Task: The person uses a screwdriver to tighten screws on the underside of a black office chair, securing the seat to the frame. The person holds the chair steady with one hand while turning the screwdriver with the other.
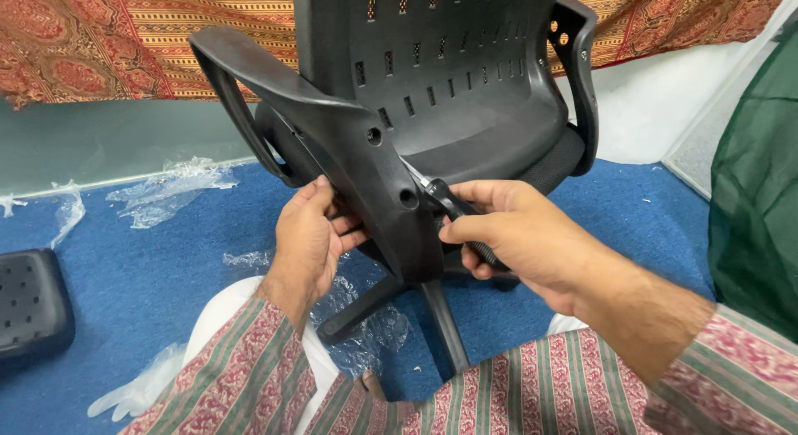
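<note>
Looking down via head cam, only one view. Landmark = black plastic office chair (449, 86), upright on blue carpet (141, 277), back shell facing the person.

Left hand (312, 235): fingers curled round the lower edge of the chair's armrest bracket (378, 177), just left of it. Grip closed on the bracket, prob. to steady it while the tool works.

Right hand (519, 235): wrapped tight round a screwdriver (453, 211) w/ black ribbed handle. Shaft angles up-left; tip meets the bracket near a round screw hole on its side. Handle held low and right of the bracket so the blade lines up w/ the hole. Can't tell if a screw sits there.

Chair base legs (399, 306) show below the bracket, between the person's knees; striped sleeves at frame bottom.

Left of chair: crumpled clear plastic wrap (170, 186) on the carpet, more under the base. Far left of chair: loose black perforated panel (29, 302) lying flat. Behind chair: patterned red-orange cloth (125, 36) hung on wall. Right of chair: dark green mesh fabric (756, 194).
</note>
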